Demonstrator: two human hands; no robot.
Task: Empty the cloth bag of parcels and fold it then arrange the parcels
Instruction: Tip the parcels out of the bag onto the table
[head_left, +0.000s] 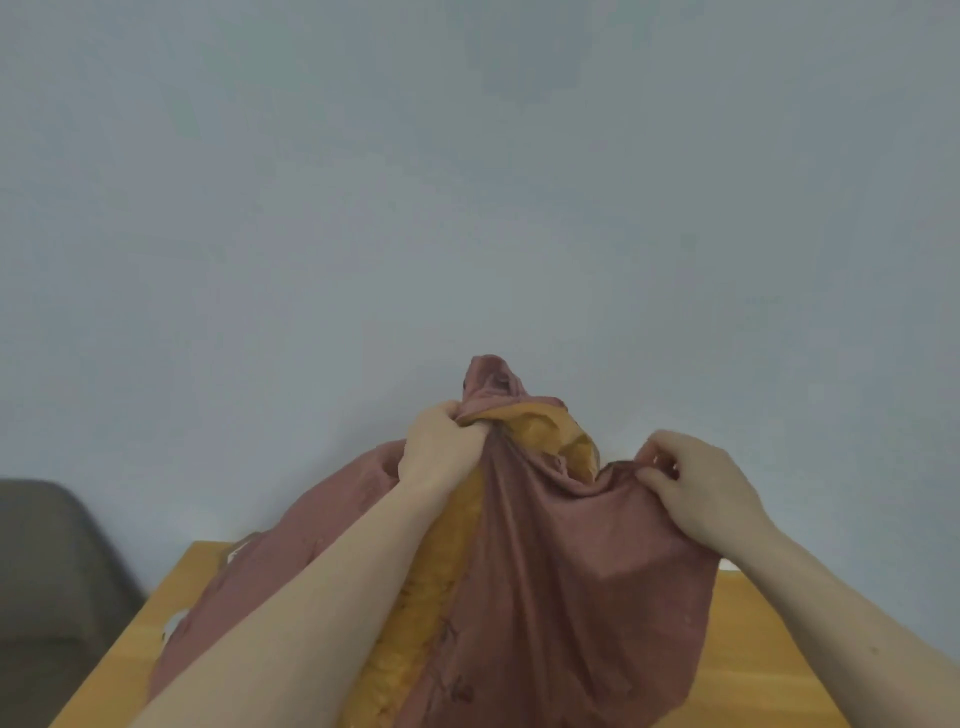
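Left grip (441, 441): fist clenched on cloth bag (571, 571) rim.
Right grip (696, 483): pinches bag's rim.
Bag: raised above worktop (769, 649).

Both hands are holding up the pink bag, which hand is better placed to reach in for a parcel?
Probably the right hand: its fingers only pinch the dusty-pink cloth bag's edge, while the left hand fist-grips the raised yellow-lined rim.

Cloth bag (561, 587) is hanging above the table (769, 649), left hand (441, 441) and right hand (696, 483) gripping its upper edge; chair (52, 561) standing left of table.
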